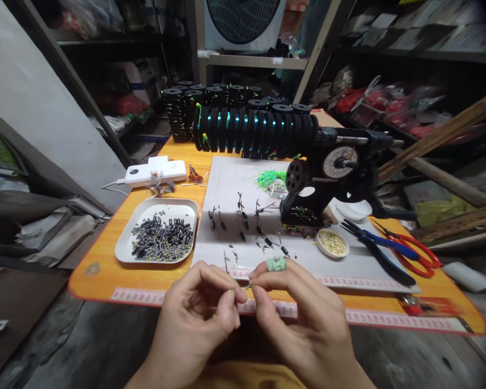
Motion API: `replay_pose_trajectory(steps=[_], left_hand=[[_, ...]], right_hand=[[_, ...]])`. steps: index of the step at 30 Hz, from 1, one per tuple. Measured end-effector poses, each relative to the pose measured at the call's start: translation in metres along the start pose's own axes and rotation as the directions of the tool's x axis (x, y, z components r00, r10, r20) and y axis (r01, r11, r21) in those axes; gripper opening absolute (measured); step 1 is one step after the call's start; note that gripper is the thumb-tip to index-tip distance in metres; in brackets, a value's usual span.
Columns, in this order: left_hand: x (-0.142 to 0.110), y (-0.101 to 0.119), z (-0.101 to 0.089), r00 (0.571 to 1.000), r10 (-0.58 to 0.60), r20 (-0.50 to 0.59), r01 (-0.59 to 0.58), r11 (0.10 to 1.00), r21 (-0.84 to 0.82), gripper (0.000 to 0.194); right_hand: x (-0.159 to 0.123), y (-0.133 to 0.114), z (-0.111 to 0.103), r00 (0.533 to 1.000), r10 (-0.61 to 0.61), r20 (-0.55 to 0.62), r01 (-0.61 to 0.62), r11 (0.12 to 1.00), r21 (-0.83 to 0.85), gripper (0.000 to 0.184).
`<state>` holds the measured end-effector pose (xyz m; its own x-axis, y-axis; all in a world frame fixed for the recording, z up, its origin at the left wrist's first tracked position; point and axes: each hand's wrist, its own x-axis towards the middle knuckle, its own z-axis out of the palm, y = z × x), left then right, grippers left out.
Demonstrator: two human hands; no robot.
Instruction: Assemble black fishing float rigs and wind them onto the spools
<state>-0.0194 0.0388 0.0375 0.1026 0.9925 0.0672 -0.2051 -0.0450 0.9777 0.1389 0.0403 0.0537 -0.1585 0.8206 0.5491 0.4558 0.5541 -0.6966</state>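
Both hands meet above the table's front edge, fingertips almost touching. My left hand is pinched, and my right hand, with green tape round a finger, is pinched too. Between them shows a tiny metallic piece, too small to name, gripped at the right fingertips; whatever the left fingertips hold is hidden. Just beyond, on the white board, lie several small black pieces with wire-like ends. A small white dish of gold beads sits past the right hand, and a white tray of grey and black pieces past the left.
A black hand-cranked winder carries a row of black spools; more spools stand behind it. Blue-handled pliers and red-handled scissors lie at the right. A white power strip sits at the left. A ruler strip runs along the front edge.
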Motion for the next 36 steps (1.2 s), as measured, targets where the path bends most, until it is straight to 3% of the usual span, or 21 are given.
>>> replay_pose_trajectory(steps=[3,5,7,11,19,22,31,36], left_hand=[[0.001,0.002,-0.003,0.997,0.063,0.036,-0.068,0.986,0.150,0.013],[0.003,0.005,-0.004,0.986,0.124,0.113,-0.153,0.943,0.296,0.028],[0.006,0.009,-0.006,0.952,0.212,0.221,-0.289,0.864,0.413,0.032],[0.011,0.016,-0.006,0.854,0.381,0.355,-0.519,0.684,0.513,0.020],[0.008,0.012,-0.002,0.755,0.456,0.471,-0.644,0.382,0.663,0.009],[0.007,0.010,0.000,0.778,0.470,0.417,-0.612,0.415,0.673,0.012],[0.002,0.000,0.002,0.880,0.456,0.134,-0.457,0.737,0.497,0.021],[0.002,0.001,0.002,0.886,0.447,0.119,-0.445,0.755,0.482,0.021]], right_hand=[[-0.001,-0.001,-0.001,0.999,0.010,0.035,-0.011,1.000,0.018,0.011],[-0.002,-0.001,-0.002,0.998,0.006,0.062,-0.007,1.000,0.018,0.010],[-0.002,-0.002,-0.004,0.997,-0.004,0.081,0.003,1.000,0.008,0.011],[-0.004,-0.003,-0.009,0.994,-0.001,0.112,0.003,1.000,-0.015,0.011],[-0.009,-0.002,-0.008,0.993,-0.030,0.112,0.032,0.999,-0.012,0.012],[-0.009,-0.003,-0.007,0.995,0.005,0.103,-0.006,1.000,0.013,0.012],[-0.005,-0.005,-0.005,0.944,0.243,0.223,-0.287,0.937,0.198,0.016],[-0.008,-0.007,-0.002,0.912,0.301,0.279,-0.377,0.883,0.280,0.016]])
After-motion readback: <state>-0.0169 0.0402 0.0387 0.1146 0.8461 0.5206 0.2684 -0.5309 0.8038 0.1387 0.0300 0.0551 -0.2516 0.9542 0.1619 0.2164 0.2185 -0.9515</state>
